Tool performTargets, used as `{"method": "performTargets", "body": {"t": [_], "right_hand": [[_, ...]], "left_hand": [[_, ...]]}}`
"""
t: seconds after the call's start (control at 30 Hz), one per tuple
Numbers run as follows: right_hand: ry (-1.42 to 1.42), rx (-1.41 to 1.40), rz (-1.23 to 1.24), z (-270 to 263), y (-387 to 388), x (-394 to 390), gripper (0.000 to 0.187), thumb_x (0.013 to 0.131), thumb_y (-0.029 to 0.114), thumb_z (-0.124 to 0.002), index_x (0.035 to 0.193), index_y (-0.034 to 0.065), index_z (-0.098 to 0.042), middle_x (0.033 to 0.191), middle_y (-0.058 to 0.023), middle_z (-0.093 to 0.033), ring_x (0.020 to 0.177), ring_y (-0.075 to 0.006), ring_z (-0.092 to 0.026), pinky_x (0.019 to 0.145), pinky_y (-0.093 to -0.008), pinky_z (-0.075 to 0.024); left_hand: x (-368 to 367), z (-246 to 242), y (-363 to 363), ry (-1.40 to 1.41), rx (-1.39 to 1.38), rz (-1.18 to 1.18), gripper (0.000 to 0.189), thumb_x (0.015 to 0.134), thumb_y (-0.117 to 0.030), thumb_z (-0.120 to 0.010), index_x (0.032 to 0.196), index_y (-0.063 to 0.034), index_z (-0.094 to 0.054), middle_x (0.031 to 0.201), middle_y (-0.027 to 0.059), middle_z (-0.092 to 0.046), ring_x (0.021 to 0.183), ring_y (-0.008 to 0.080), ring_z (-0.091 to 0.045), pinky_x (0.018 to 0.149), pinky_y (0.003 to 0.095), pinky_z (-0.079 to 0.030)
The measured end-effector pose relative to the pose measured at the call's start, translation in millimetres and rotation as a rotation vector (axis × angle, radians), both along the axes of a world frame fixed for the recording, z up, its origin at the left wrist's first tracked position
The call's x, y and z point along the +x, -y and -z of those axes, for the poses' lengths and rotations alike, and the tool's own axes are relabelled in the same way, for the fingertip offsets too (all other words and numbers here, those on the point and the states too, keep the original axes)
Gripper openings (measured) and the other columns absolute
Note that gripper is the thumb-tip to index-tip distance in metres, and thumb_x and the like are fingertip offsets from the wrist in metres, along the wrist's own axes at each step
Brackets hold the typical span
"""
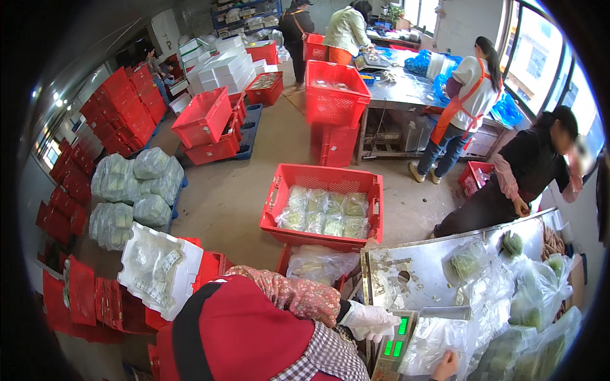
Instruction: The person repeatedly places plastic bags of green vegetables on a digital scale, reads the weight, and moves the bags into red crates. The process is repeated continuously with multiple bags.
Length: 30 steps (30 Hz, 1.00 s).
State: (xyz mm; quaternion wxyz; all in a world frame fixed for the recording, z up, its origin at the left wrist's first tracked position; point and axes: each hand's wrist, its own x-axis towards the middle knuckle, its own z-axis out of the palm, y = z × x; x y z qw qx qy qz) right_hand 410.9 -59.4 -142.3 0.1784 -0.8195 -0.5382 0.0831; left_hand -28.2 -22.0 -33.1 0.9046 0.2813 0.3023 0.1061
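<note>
At the bottom edge, my right hand [445, 365] is bare, its fingertips bunched on the edge of a clear plastic bag [432, 340]. The bag lies over a metal tray [445, 312] beside a digital scale [391, 351] with lit green displays. My left hand is out of view. Close on the left, a co-worker in red [252, 328] reaches a white-gloved hand [367, 320] to the scale from a floral sleeve. Bagged greens [464, 263] and a loose bundle of greens [512, 244] lie farther up the metal table [398, 276].
Large plastic bags of greens [538, 295] crowd the right side. Beyond the table stands a red crate [321, 176] with several bagged packs. A white foam box [157, 269] sits left of the co-worker. Another person [519, 176] stands by the table's far edge.
</note>
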Motion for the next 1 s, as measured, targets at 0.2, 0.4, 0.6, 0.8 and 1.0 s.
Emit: {"method": "performTargets", "body": {"t": [0.2,0.4,0.6,0.8,1.0], "right_hand": [[-0.021,0.572,0.258,-76.0,-2.6,-7.8,0.034,0.091,0.027,-0.066,0.108,-0.0025,-0.071,0.102,-0.0224,-0.071,0.092,-0.0343,-0.066,0.08,-0.0429,-0.053],[-0.453,0.378,-0.537,-110.3,34.8,-179.9,0.023,0.09,0.01,-0.067,0.109,-0.003,-0.065,0.095,-0.0098,-0.067,0.083,-0.02,-0.063,0.075,-0.0317,-0.051],[-1.049,0.089,-0.37,-92.7,48.7,-214.2,0.02,0.088,0.003,-0.066,0.106,-0.0055,-0.067,0.095,-0.0078,-0.069,0.082,-0.0144,-0.063,0.075,-0.0265,-0.049],[-1.738,-0.19,-0.06,-68.2,59.9,-194.3,0.018,0.087,0.001,-0.064,0.104,-0.0051,-0.067,0.096,-0.0125,-0.069,0.079,-0.0158,-0.065,0.075,-0.0249,-0.0495],[-0.972,0.145,-0.724,-79.2,55.0,-186.9,0.01,0.094,0.002,-0.049,0.088,-0.0021,-0.057,0.073,-0.0113,-0.054,0.065,-0.0227,-0.054,0.057,-0.0332,-0.042]], "left_hand": [[16.0,31.2,6.9,0.058,0.253,-0.146,0.028,0.099,-0.031,-0.056,0.098,-0.0054,-0.067,0.084,0.0031,-0.065,0.076,0.0169,-0.061,0.068,0.0331,-0.051],[34.3,44.9,16.9,0.153,0.3,-0.045,0.028,0.099,-0.017,-0.055,0.123,-0.0033,-0.054,0.092,0.0014,-0.06,0.083,0.015,-0.059,0.076,0.0328,-0.052],[32.9,44.0,20.9,0.099,0.535,0.165,0.017,0.098,-0.015,-0.055,0.113,-0.0071,-0.057,0.089,-0.0022,-0.057,0.08,0.0126,-0.056,0.07,0.0273,-0.047],[30.1,39.8,16.6,0.164,0.463,0.32,0.01,0.098,-0.012,-0.055,0.106,-0.0071,-0.058,0.087,-0.0043,-0.055,0.079,0.0117,-0.056,0.069,0.0272,-0.046],[2.8,-9.1,11.5,0.141,0.503,0.404,0.029,0.098,-0.015,-0.058,0.124,-0.0023,-0.055,0.107,0.0049,-0.063,0.099,0.0176,-0.06,0.088,0.0287,-0.05]]}}
